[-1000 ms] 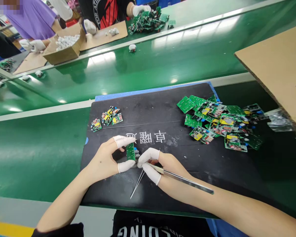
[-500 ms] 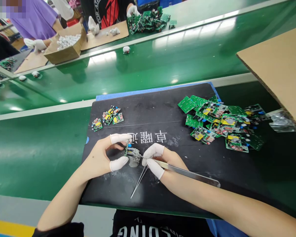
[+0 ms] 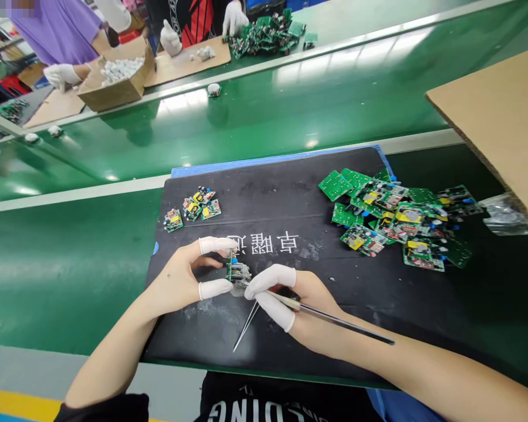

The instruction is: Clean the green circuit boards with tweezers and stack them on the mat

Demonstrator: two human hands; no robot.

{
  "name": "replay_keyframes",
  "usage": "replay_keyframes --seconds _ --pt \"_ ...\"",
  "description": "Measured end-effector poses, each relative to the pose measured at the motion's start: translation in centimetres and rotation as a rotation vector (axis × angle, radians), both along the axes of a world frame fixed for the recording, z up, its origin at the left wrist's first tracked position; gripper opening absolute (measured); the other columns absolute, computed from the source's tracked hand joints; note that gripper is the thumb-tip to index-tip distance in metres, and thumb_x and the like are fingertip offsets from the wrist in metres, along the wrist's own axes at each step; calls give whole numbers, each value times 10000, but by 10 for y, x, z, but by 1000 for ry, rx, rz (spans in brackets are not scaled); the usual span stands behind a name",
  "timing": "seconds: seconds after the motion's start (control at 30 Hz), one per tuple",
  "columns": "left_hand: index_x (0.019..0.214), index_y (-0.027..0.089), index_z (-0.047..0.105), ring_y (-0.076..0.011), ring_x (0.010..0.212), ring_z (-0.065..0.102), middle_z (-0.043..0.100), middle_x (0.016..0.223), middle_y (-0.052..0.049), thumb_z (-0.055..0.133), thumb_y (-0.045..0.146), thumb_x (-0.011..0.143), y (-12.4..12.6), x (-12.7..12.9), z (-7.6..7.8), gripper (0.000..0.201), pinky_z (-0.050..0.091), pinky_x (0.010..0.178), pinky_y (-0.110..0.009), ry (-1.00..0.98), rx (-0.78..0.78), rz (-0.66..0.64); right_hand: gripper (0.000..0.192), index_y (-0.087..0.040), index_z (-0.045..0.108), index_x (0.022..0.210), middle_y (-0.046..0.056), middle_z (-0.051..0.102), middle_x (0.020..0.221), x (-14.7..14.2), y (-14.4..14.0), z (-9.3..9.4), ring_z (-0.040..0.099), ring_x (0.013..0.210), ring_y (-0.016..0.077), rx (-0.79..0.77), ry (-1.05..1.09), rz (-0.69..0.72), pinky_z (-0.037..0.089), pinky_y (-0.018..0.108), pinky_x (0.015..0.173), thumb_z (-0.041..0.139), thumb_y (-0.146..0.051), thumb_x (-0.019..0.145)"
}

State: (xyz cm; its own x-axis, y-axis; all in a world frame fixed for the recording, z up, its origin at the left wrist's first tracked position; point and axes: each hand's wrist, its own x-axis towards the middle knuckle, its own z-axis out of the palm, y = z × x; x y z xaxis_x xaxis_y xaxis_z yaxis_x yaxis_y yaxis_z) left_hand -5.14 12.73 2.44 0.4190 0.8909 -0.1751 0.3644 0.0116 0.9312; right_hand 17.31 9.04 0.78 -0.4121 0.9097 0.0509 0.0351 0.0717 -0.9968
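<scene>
My left hand (image 3: 180, 274), with white finger cots on thumb and finger, grips a small green circuit board (image 3: 229, 267) by its edges. The board stands upright, its parts facing right toward a lump of grey putty (image 3: 238, 291). In my right hand (image 3: 286, 299), also in finger cots, is a thin metal spatula (image 3: 347, 323) with a beige-wrapped middle. Its tip meets the putty beside the board; the fingers partly hide the contact. Tweezers (image 3: 245, 329) lie on the black mat (image 3: 290, 357), partly beneath the right hand.
Several finished-looking boards (image 3: 192, 208) lie at the mat's upper left. A large pile of boards (image 3: 391, 217) covers its right side, near a cardboard sheet (image 3: 493, 99). Beyond, a green conveyor (image 3: 290, 111) carries white-topped boards (image 3: 214, 89). Co-workers' gloved hands (image 3: 234, 19) are across it.
My right hand has shifted left, closer to the board, and the spatula has turned edge-on. The board has moved slightly right. White-topped boards on the conveyor have travelled left.
</scene>
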Motion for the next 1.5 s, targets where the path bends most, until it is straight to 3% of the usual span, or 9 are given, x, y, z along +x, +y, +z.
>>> replay_keyframes --seconds 0.3,0.47,0.67,0.8,1.07,1.37,1.5 --pt "1148 288 655 -152 937 628 670 1113 -10 773 193 716 -5 5 -2 458 571 814 -244 78 62 -27 155 -182 672 839 8 699 727 -5 -1 -6 615 612 114 47 -60 9 479 219 598 520 -174 866" --pt "1166 262 634 -178 966 622 664 1135 -33 731 156 717 -8 7 -3 471 572 827 -287 158 133 5 146 -194 645 820 -4 715 768 -7 0 -3 668 686 131 -101 -45 -3 507 230 640 516 -128 842" --pt "1152 239 629 -187 957 620 669 1097 -39 702 161 724 -6 6 0 442 580 822 -301 160 93 24 127 -198 613 804 7 721 795 -7 -1 -8 685 741 159 -255 -59 13 520 271 668 510 -133 841" --pt "1168 245 623 -187 972 610 666 1099 -36 697 161 724 -4 5 0 458 581 831 -301 168 85 12 102 -202 603 772 -10 679 700 -4 -1 -9 645 648 140 -234 -31 -18 491 247 592 526 -147 811" --pt "1144 228 623 -179 922 616 674 1048 -37 728 212 722 -4 6 -1 435 591 811 -304 187 59 0 114 -197 639 841 13 716 805 -6 -1 -6 691 759 162 -255 14 4 539 274 685 528 -192 872" --pt "1155 230 616 -189 930 623 679 1058 -43 715 217 734 -5 7 0 433 600 810 -321 216 104 -18 128 -199 612 765 -13 706 719 -8 -2 -7 657 642 130 -230 -51 -26 495 230 585 523 -118 807" --pt "1156 230 622 -194 931 634 684 1068 -48 712 213 731 -5 6 -1 435 605 810 -326 209 110 -21 120 -196 627 776 -4 710 732 -6 -2 -6 668 668 133 -197 9 -40 512 236 620 531 -139 821"
